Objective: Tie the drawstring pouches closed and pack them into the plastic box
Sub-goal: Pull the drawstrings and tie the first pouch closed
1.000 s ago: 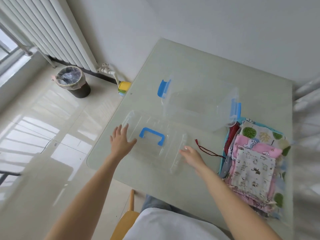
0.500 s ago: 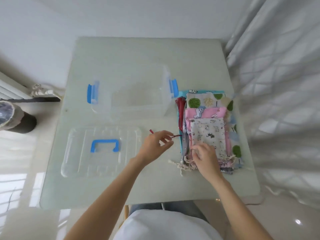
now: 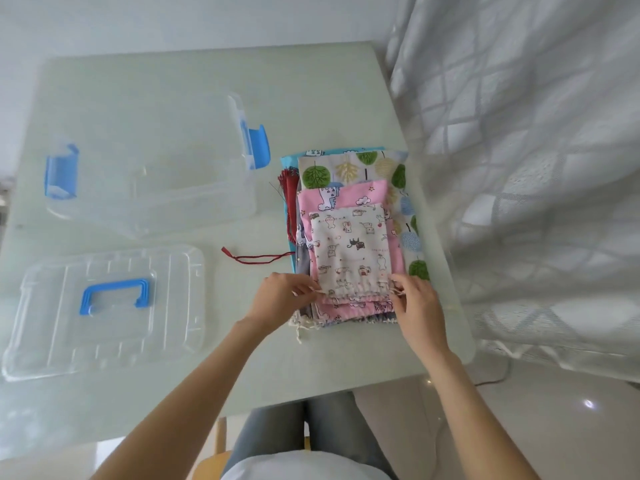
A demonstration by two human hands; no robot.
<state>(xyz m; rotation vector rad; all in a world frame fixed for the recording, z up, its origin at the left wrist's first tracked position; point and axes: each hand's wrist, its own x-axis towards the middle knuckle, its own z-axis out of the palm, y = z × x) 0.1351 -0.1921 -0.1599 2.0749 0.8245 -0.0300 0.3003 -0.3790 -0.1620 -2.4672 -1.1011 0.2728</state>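
Fingers (image 3: 304, 292) on top pouch (image 3: 349, 251) drawstrings

Pale green glass-topped table (image 3: 311, 98) carries an open clear plastic box with blue latches (image 3: 152, 174), its flat clear lid with blue handle (image 3: 104, 306) nearer the front edge, and a stack of printed fabric drawstring pouches (image 3: 349, 244) at right, red cord (image 3: 256, 258) trailing left.

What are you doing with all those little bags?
A person sits at a table. Both hands, left hand and right hand, pinch the drawstrings of the top pouch on a stack of pouches. The clear box sits open, nothing in it yet, and its lid lies beside it.
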